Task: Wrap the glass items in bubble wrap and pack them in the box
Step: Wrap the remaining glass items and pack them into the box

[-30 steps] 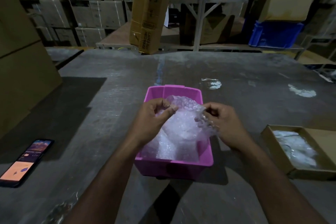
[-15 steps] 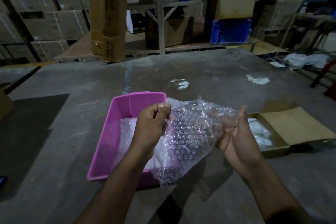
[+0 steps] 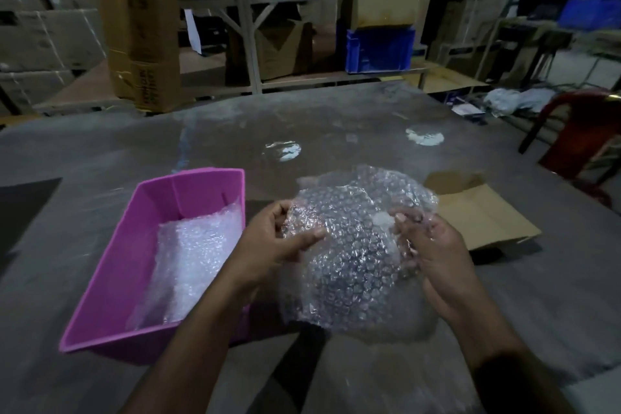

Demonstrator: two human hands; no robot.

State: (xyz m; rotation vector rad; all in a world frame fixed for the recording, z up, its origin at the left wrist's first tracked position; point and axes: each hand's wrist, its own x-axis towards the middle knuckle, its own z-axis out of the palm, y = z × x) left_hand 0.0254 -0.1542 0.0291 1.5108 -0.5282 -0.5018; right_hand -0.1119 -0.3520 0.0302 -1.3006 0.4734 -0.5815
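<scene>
Both the left hand and right hand pinch 1 bubble wrap sheet above the table; more wrap lies in the pink bin, and the cardboard box looks unpacked.

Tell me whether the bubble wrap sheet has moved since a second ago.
Yes. The bubble wrap sheet has come out of the pink tub, now held to its right.

Left hand: grips the left edge of the bubble wrap sheet, thumb on top.
Right hand: grips the sheet's right edge.
Bubble wrap sheet: held between both hands, above the counter.
Pink bin: left of the left hand, holding more bubble wrap.
Cardboard box: beyond the right hand, partly hidden by the sheet.
</scene>
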